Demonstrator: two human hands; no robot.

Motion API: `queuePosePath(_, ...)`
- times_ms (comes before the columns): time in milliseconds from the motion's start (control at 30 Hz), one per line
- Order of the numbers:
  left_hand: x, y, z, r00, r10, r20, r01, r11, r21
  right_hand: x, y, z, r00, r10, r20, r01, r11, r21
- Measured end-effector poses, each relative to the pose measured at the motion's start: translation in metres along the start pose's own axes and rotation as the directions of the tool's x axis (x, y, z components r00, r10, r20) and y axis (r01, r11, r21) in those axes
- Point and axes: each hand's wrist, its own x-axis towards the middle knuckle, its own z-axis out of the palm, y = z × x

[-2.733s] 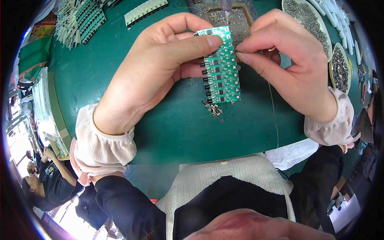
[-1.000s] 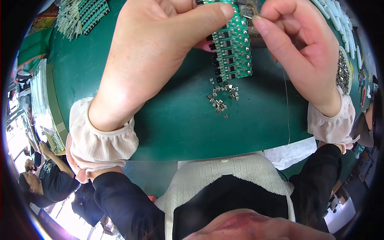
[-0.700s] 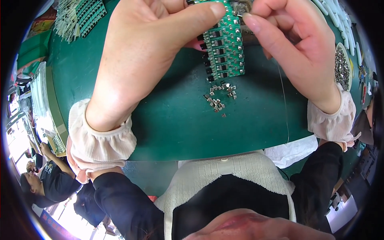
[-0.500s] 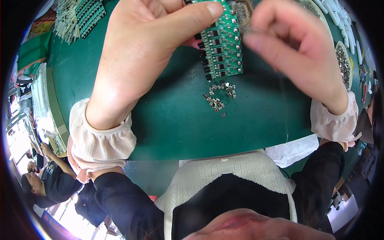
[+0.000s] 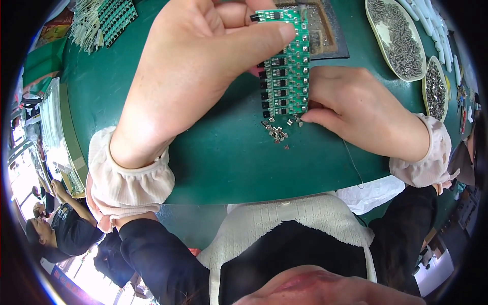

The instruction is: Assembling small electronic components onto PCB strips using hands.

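Observation:
My left hand [image 5: 203, 66] grips a green circuit board panel [image 5: 292, 76], thumb across its face. The panel carries rows of small black chips, solder joints and black parts along its left edge. Just under its lower end lies a loose pile of small bent metal pieces [image 5: 277, 133]. My right hand [image 5: 351, 101] is down at the right side of that pile, fingers curled and partly hidden behind the board. Its thumb tip meets the small metal pieces; what the fingers pinch cannot be made out.
Beyond the board sits a brown-rimmed tray [image 5: 330, 30] with grey residue. At the right are a dish of metal pins [image 5: 399, 40], a dish of small metal parts [image 5: 435, 89] and white tubes [image 5: 432, 20]. More boards with white wires [image 5: 114, 23] lie far left. A person [image 5: 61, 229] sits at lower left.
My right hand has come down from beside the board's upper part to the metal pieces. The board has shifted slightly toward me, still in my left hand.

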Motion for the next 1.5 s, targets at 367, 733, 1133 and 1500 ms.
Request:
queuePosePath(367, 0.001, -0.010, -0.004, 0.997, 0.045, 0.064, -0.038, 0.994, -0.106, -0.006, -0.009, -0.015, 0.997, 0.070, 0.015, -0.070, 0.997, -0.027)
queuePosePath(733, 0.004, -0.025, -0.007, 0.985, -0.118, 0.122, 0.123, 0.992, -0.037, -0.004, -0.020, -0.029, 0.892, 0.359, -0.274, -0.256, 0.902, 0.348)
queuePosePath(1133, 0.009, -0.029, -0.012, 0.957, -0.220, 0.191, 0.257, 0.946, -0.197, 0.025, -0.047, -0.065, 0.756, 0.653, -0.052, -0.637, 0.752, 0.171)
queuePosePath(1500, 0.008, -0.029, -0.020, 0.949, -0.259, 0.182, 0.299, 0.923, -0.244, 0.001, 0.004, -0.017, 0.926, 0.054, -0.374, 0.002, 0.989, 0.148)
